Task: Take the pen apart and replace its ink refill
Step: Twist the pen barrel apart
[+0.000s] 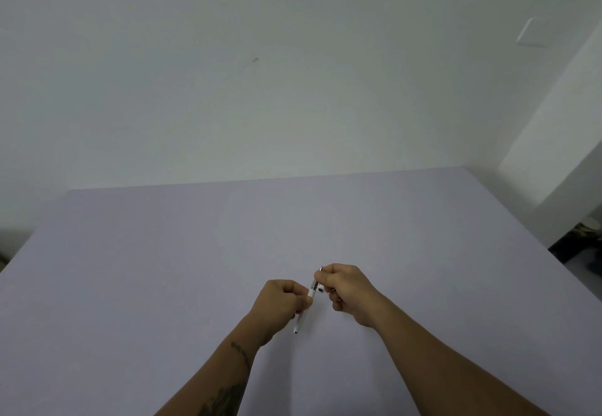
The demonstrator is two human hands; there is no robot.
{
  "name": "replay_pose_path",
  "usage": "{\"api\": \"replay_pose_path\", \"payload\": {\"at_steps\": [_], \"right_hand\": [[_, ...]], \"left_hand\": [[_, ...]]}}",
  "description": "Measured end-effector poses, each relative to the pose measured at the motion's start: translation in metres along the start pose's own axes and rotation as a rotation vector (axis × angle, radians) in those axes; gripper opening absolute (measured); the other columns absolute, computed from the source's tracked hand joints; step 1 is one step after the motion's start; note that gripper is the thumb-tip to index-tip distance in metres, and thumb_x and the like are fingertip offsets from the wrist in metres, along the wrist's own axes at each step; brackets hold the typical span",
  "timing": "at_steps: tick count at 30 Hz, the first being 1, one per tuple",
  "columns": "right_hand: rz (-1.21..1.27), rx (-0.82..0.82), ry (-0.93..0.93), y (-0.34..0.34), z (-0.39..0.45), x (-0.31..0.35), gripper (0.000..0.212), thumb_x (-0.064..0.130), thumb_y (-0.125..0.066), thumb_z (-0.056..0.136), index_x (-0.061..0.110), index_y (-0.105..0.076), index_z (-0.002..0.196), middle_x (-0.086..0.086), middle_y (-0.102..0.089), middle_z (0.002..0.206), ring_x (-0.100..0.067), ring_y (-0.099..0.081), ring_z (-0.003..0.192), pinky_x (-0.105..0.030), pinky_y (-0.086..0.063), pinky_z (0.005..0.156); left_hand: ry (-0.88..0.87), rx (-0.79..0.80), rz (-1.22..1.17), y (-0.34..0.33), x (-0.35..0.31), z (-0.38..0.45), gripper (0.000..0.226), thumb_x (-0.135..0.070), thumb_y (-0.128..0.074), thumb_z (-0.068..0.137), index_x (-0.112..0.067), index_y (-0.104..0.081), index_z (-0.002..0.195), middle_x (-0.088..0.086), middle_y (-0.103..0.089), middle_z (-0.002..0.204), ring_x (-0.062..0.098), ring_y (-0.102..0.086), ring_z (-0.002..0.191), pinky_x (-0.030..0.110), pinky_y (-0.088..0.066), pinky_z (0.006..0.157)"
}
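Both my hands are up over the flat pale lilac surface (163, 269), close together, near its front middle. My left hand (280, 305) is curled shut round the slim white plastic pen barrel (301, 318); fingers wrapped, thumb side pressed on the upper part. The barrel runs tilted, lower end sticking out below my fist toward me with a small dark tip, upper end pointing up-right toward the other hand.

My right hand (350, 292) is closed too, fingers pinched on the thin grey metal-tipped refill end (317, 277) that comes out of the barrel's top. A fine point pokes out just above my fingertips. Just beside the pinch there is a small white ring-shaped piece with a dark hole (321, 289), tucked against my right fingers; can't tell if it's a separate part or attached.

Hands nearly touching, the pen bridging them. Whether the pen touches the surface I can't tell. Left forearm has dark tattoo marks (224, 396). Plain white wall (260, 73) behind, a white wall plate (532, 33) at upper right.
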State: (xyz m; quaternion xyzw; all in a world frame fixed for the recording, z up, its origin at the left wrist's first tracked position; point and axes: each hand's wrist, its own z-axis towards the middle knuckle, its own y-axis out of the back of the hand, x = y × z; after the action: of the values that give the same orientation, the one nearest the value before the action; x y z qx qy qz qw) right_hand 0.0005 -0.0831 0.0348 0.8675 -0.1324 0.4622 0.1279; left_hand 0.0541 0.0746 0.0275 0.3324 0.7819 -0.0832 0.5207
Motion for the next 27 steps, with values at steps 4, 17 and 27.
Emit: {"api": "replay_pose_path", "payload": {"at_steps": [4,17,27], "right_hand": [[-0.076,-0.018,0.028,-0.0016,0.0014,0.004,0.014,0.014,-0.063,0.093,0.01,-0.075,0.09,-0.006,-0.054,0.075,-0.015,-0.042,0.06,-0.029,-0.042,0.058],[-0.079,-0.013,-0.006,-0.001,0.0001,0.0079,0.017,0.009,-0.059,0.094,0.011,-0.077,0.095,-0.004,-0.055,0.072,-0.015,-0.046,0.061,-0.026,-0.047,0.059],[-0.05,0.013,-0.037,-0.0018,-0.0011,0.0039,0.012,0.016,-0.066,0.092,0.008,-0.073,0.097,-0.009,-0.061,0.09,-0.015,-0.046,0.063,-0.027,-0.049,0.062]], "left_hand": [[-0.006,-0.002,0.019,0.0001,-0.0033,-0.0008,0.008,-0.004,-0.069,0.082,-0.009,-0.075,0.08,-0.002,-0.065,0.067,0.011,-0.057,0.063,0.021,-0.045,0.061],[-0.01,-0.011,0.056,0.0,-0.0048,-0.0008,0.01,-0.006,-0.068,0.083,-0.013,-0.074,0.077,-0.002,-0.066,0.071,0.011,-0.057,0.066,0.022,-0.044,0.063],[-0.009,-0.016,0.05,0.0002,-0.004,-0.0009,0.009,-0.007,-0.069,0.082,-0.013,-0.075,0.078,-0.002,-0.066,0.071,0.011,-0.057,0.066,0.022,-0.045,0.064]]}}
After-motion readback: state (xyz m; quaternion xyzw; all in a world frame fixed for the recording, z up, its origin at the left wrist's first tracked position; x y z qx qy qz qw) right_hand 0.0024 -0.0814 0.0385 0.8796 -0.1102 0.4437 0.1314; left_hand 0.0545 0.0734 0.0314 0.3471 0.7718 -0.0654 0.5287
